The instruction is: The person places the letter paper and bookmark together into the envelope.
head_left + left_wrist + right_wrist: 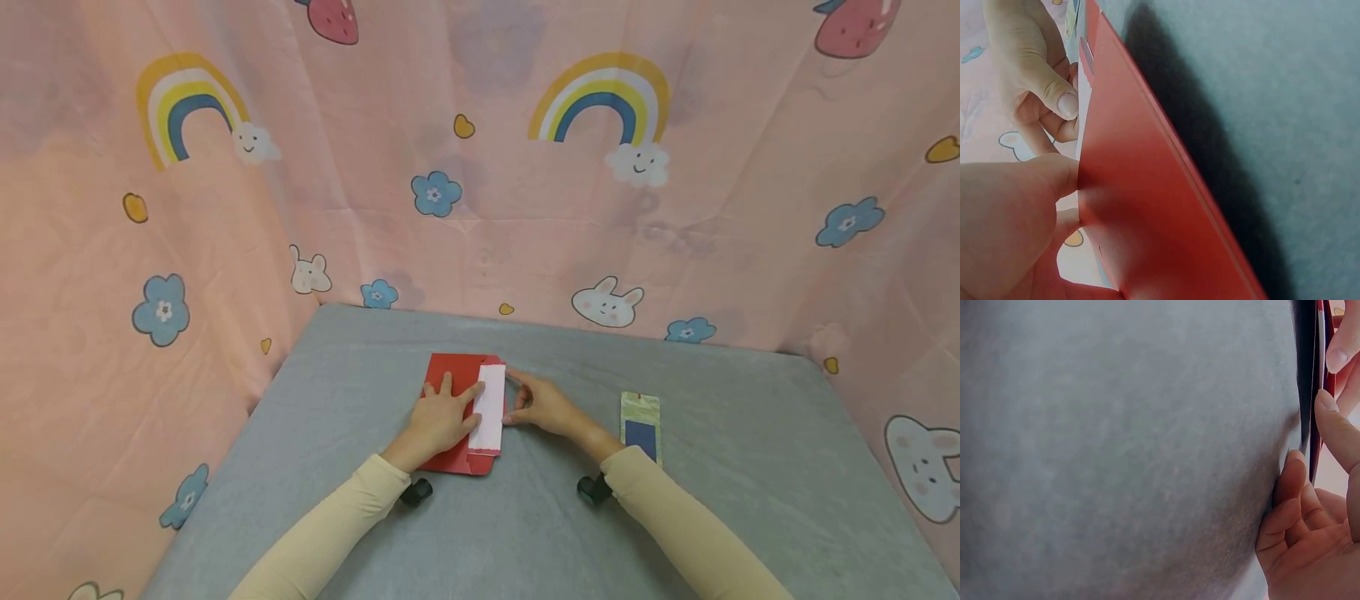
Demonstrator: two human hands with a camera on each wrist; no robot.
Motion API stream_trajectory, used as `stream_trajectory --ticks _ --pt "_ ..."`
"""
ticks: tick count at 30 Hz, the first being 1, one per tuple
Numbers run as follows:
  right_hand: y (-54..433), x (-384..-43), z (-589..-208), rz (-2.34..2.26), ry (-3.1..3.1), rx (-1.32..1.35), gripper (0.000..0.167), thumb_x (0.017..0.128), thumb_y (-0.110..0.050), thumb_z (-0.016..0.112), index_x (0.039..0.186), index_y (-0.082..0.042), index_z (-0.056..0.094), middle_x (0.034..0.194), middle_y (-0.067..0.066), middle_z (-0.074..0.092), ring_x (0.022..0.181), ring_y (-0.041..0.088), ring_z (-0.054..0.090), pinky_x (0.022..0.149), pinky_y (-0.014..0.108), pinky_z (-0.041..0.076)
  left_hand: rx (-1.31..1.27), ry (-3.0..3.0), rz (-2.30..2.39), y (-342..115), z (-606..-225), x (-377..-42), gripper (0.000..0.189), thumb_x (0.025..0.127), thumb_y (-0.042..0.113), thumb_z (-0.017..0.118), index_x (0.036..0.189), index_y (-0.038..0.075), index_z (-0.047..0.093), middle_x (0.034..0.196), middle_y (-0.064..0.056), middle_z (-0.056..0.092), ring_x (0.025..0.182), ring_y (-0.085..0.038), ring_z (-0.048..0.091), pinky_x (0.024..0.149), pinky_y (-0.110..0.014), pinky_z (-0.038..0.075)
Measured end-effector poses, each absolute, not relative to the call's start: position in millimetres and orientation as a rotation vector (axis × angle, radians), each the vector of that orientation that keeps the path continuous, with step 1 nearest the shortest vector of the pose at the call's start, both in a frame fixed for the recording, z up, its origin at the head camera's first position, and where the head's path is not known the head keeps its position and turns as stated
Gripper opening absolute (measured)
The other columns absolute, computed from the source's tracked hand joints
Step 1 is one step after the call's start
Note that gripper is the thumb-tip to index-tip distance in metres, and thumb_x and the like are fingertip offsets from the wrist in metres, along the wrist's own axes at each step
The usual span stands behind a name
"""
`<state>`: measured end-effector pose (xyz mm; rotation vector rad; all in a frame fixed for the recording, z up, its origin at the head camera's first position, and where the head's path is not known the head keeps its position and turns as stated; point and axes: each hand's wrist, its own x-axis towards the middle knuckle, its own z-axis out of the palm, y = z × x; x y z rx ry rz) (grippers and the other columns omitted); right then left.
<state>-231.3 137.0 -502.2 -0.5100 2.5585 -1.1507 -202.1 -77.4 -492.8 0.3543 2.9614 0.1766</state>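
A flat red envelope-like paper piece (457,460) lies on the table, slightly left of centre in the head view. Along its right side is a white strip (490,408) with pinkish-red ends. My left hand (437,421) rests on the red piece with fingers spread, and some fingertips press the strip. At the strip's right edge, my right hand (546,406) touches with thumb and index finger apart, the other fingers bent. The left wrist view shows the red piece's broad face (1135,187); the right wrist view has the right thumb (1335,428) against its thin edge.
Right of the right forearm lies a green packet (641,408) with a dark blue panel, partly hidden by the sleeve. A grey cloth (510,533) covers the table. Pink patterned curtains (495,250) stand behind it and at both sides.
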Motion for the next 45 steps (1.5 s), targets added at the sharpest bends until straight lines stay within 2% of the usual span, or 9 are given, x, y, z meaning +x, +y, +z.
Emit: stream_trajectory --ticks 45 --pt "125.5 -235.8 -503.8 -1.123 2.578 -0.505 0.083 0.082 -0.024 0.081 0.151 -0.006 0.039 0.077 0.002 0.058 0.065 0.012 0.049 0.060 0.024 0.041 0.380 2.967 0.180 -78.9 -495.2 -203.9 0.061 0.094 0.049 0.059 0.151 0.037 0.039 0.157 -0.024 0.037 0.134 -0.056 0.044 0.085 -0.049 0.059"
